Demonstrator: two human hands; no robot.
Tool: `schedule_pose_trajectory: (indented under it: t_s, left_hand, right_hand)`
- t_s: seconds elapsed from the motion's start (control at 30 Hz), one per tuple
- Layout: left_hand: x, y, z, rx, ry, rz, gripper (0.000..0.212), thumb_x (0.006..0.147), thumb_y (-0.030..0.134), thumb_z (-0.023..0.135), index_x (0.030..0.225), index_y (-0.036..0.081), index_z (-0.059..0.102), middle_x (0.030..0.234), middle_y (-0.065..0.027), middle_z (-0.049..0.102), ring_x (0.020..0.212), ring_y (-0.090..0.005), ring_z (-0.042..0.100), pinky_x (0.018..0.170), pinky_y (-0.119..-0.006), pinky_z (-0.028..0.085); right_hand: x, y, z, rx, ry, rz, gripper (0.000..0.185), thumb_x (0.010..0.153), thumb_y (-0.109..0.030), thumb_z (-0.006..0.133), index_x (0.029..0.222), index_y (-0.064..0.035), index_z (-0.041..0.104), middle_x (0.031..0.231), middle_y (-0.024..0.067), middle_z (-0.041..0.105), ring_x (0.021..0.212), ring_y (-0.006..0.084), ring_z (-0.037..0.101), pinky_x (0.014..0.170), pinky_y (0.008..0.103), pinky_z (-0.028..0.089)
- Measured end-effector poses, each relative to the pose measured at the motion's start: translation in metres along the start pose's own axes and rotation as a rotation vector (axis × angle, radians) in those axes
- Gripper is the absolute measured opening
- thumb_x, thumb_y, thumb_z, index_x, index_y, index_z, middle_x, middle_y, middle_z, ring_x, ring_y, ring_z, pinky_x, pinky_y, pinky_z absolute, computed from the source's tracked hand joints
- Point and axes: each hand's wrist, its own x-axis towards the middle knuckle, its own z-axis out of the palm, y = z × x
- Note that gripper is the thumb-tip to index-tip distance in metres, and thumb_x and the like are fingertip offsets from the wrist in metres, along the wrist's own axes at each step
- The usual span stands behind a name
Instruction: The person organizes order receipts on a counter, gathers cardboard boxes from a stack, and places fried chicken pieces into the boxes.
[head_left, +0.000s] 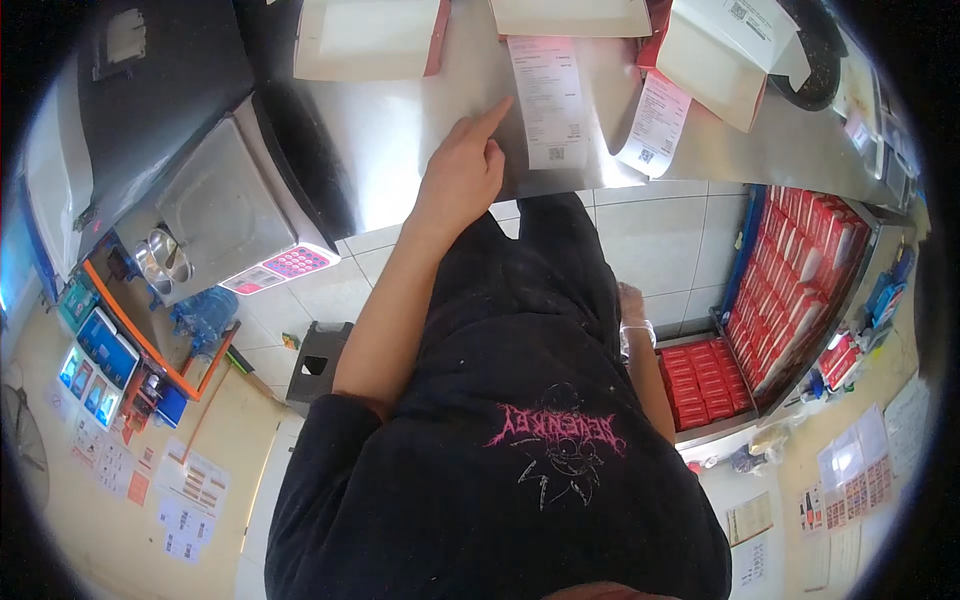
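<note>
My left hand (465, 165) is over the steel counter (367, 135), its index finger stretched towards a long printed receipt (551, 105) and the other fingers partly curled, holding nothing. The fingertip is just left of the paper. A second receipt (656, 124) curls over the counter's edge. Both receipts run out from under cardboard boxes: a pale one (574, 16) and an open red-and-white one (712, 56). Another open box (371, 37) lies at the upper left. My right hand (634, 307), in a clear plastic glove, hangs beside my right thigh; its fingers are mostly hidden.
A weighing scale (225, 202) with metal cups (163, 259) stands at the left. Stacked red cartons (795, 277) fill a shelf at the right, with more cartons (705, 382) below. A dark plastic stool (319, 367) and a blue water bottle (206, 319) are at the lower left.
</note>
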Motion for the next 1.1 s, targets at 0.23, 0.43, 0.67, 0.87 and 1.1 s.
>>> schedule_pose_trajectory:
  t_s: [0.23, 0.43, 0.67, 0.87, 1.1]
  left_hand:
    - [0.008, -0.001, 0.012, 0.101, -0.107, -0.019, 0.055, 0.101, 0.01, 0.049, 0.155, 0.019, 0.055, 0.102, -0.0232, 0.062, 0.098, -0.0389, 0.066, 0.094, -0.046, 0.052]
    - [0.005, 0.005, 0.013, 0.099, -0.071, -0.013, 0.052, 0.101, 0.011, 0.05, 0.153, 0.015, 0.057, 0.102, -0.0253, 0.065, 0.096, -0.0399, 0.067, 0.093, -0.046, 0.053]
    - [-0.063, -0.037, -0.029, -0.211, -0.018, -0.094, 0.04, 0.107, 0.025, 0.055, 0.144, 0.011, 0.063, 0.083, -0.0223, 0.07, 0.074, -0.0314, 0.068, 0.075, -0.046, 0.054]
    - [-0.152, -0.088, -0.132, -0.356, 0.141, -0.221, 0.03, 0.106, 0.033, 0.065, 0.127, 0.013, 0.073, 0.06, -0.0017, 0.05, 0.058, -0.0075, 0.044, 0.056, -0.031, 0.038]
    - [-0.22, -0.212, -0.248, -0.259, 0.707, 0.032, 0.02, 0.094, 0.022, 0.076, 0.11, 0.009, 0.076, 0.068, -0.0051, 0.048, 0.064, -0.0188, 0.05, 0.063, -0.034, 0.044]
  right_hand:
    - [-0.008, 0.016, 0.003, -0.111, -0.011, -0.161, 0.046, 0.108, -0.04, 0.052, 0.095, 0.0002, 0.072, 0.097, 0.0246, 0.073, 0.098, 0.0443, 0.07, 0.088, 0.051, 0.056]
    - [-0.001, -0.007, -0.015, -0.093, -0.023, -0.158, 0.042, 0.11, -0.033, 0.046, 0.097, -0.0016, 0.07, 0.098, 0.0228, 0.073, 0.096, 0.0416, 0.071, 0.086, 0.05, 0.057]
    - [0.032, -0.01, -0.027, -0.427, -0.185, -0.613, 0.014, 0.094, -0.018, 0.063, 0.089, -0.0062, 0.069, 0.083, 0.0136, 0.067, 0.082, 0.0356, 0.068, 0.074, 0.049, 0.058]
    - [0.044, -0.18, -0.06, -0.773, -0.161, -0.869, 0.028, 0.106, -0.032, 0.066, 0.091, -0.0076, 0.069, 0.073, 0.002, 0.066, 0.065, 0.0147, 0.063, 0.061, 0.0342, 0.052]
    - [-0.166, -0.587, -0.102, 0.137, -0.399, -0.725, 0.026, 0.102, -0.014, 0.068, 0.127, -0.0086, 0.066, 0.081, -0.001, 0.06, 0.072, 0.0073, 0.058, 0.059, 0.022, 0.042]
